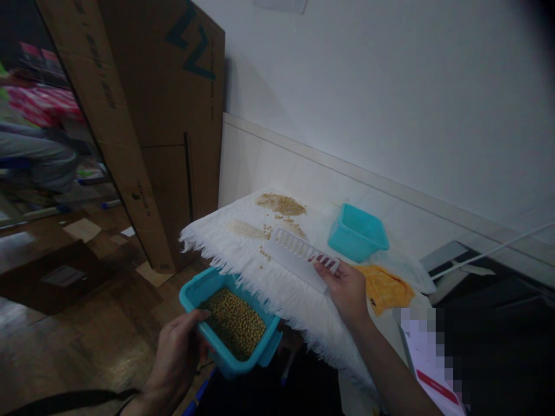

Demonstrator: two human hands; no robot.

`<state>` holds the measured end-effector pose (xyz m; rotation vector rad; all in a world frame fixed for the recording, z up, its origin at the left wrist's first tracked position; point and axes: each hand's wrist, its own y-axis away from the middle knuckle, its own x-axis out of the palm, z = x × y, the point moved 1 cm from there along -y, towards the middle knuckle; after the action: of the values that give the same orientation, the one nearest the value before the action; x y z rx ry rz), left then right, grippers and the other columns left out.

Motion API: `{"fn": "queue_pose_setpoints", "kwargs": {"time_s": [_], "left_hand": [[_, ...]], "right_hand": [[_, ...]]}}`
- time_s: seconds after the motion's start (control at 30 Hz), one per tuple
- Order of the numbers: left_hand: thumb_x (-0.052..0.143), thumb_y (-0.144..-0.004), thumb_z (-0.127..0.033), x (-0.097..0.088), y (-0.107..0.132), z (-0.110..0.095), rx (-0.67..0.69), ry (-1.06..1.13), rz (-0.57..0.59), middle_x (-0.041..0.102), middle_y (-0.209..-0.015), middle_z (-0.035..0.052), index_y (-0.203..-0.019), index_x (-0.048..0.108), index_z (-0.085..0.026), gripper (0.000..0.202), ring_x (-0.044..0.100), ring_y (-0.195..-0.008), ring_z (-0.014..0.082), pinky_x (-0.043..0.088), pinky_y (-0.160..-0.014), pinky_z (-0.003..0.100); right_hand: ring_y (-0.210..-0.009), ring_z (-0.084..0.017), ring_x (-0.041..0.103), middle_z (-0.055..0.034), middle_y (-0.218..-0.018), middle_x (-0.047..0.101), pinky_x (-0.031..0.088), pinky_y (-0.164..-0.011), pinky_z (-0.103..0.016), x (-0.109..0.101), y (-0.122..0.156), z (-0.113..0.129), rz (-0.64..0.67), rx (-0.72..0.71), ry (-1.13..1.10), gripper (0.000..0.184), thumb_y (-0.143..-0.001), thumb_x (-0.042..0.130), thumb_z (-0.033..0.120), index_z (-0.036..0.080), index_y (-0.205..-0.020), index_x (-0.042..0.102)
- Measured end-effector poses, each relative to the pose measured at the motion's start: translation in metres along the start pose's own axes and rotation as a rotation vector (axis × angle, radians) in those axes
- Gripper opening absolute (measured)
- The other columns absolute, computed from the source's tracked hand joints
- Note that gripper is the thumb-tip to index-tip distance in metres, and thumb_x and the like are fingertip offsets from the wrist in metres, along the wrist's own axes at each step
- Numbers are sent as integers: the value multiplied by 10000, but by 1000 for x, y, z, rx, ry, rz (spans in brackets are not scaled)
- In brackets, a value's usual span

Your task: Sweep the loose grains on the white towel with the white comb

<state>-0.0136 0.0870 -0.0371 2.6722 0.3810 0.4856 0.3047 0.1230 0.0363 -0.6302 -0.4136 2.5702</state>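
Note:
My left hand (173, 352) grips the near-left rim of a teal plastic bin (260, 353), holding it just below the table's edge. Yellowish soybeans (240, 318) and some smaller greenish grains lie inside the bin. In my right hand (350, 292) is a flat white plastic panel (291, 263) with a row of slots, tilted over the white fringed cloth (255, 289). Past the panel, a pile of soybeans (288, 204) rests on the cloth. A paler patch of fine grains (247, 229) and scattered beans lie nearer its left edge.
A second teal bin (359, 237) stands by the wall, with a yellow cloth (385, 287) in front of it. At the left rises a tall cardboard box (169, 115). Beyond it a person in a red checked top (43, 107) sits. Dark items lie at right.

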Motion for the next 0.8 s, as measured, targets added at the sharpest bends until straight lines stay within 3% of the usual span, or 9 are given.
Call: {"fn": "queue_pose_setpoints", "kwargs": {"time_s": [0.27, 0.53, 0.8], "left_hand": [[864, -649, -511, -10, -10, 11, -14, -13, 43, 571, -361, 31, -399, 643, -253, 422, 465, -300, 148, 350, -336, 276], [845, -561, -492, 1, -1, -1, 4, -12, -12, 511, -313, 28, -336, 597, -254, 411, 424, -276, 127, 325, -333, 268], [825, -556, -502, 5, 3, -7, 16, -11, -29, 560, -331, 59, -338, 633, -240, 391, 436, -269, 126, 310, -332, 265]], "right_hand": [[-831, -319, 855, -95, -942, 920, 670, -765, -401, 0, 13, 8, 45, 34, -50, 413, -896, 887, 625, 222, -972, 936], [-867, -332, 875, -88, -935, 920, 689, -790, -402, -8, 23, 17, 24, 40, -20, 392, -893, 893, 625, 239, -945, 932], [-849, -335, 875, -82, -919, 921, 695, -766, -398, -13, 30, 19, 33, 67, -11, 340, -883, 890, 579, 246, -931, 937]]}}
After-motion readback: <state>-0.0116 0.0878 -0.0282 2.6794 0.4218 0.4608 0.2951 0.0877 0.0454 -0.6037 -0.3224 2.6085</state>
